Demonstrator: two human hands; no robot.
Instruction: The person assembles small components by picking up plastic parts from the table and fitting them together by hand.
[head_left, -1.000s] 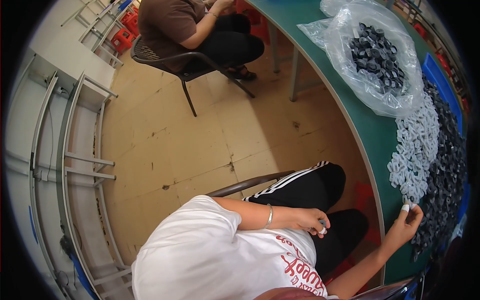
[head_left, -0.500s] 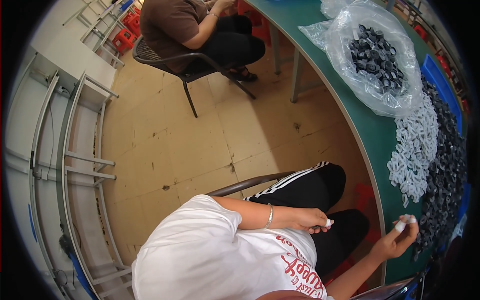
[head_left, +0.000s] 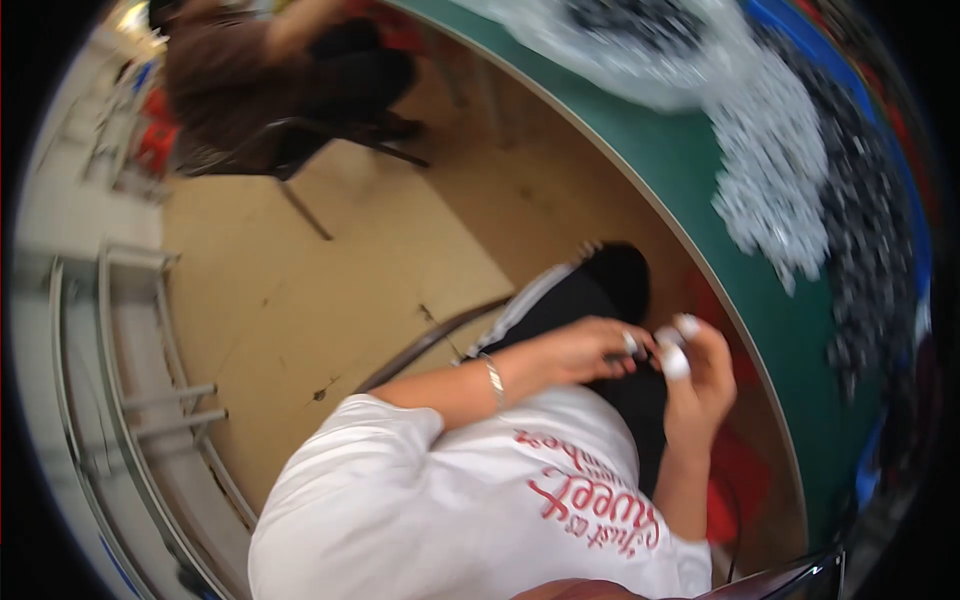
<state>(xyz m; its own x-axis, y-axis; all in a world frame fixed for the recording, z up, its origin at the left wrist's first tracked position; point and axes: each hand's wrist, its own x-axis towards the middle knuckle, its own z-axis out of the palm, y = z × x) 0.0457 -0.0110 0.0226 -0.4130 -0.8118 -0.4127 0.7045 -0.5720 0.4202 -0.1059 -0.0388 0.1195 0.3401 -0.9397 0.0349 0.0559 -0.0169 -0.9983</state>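
Over my lap, my two hands meet with fingertips almost touching. My left hand (head_left: 592, 350), with a bracelet on its wrist, is closed on a small black plastic part (head_left: 643, 353), mostly hidden by the fingers. My right hand (head_left: 702, 378) has white wraps on its thumb and fingertip. Those fingers pinch a small pale plastic part (head_left: 667, 337), blurred by motion. On the green table (head_left: 655, 150) to the right lie a heap of pale grey clip-like pieces (head_left: 770, 165) and a heap of black pieces (head_left: 868, 215).
A clear plastic bag (head_left: 655, 85) with black parts stands at the table's far end. A blue tray (head_left: 850, 65) edges the heaps. Another person (head_left: 215, 85) sits on a chair at the far left. Metal frames (head_left: 135, 350) line the left side.
My right hand has moved left from beside the black heap to meet my left hand. The whole view has shifted, with the table and heaps now higher in it.
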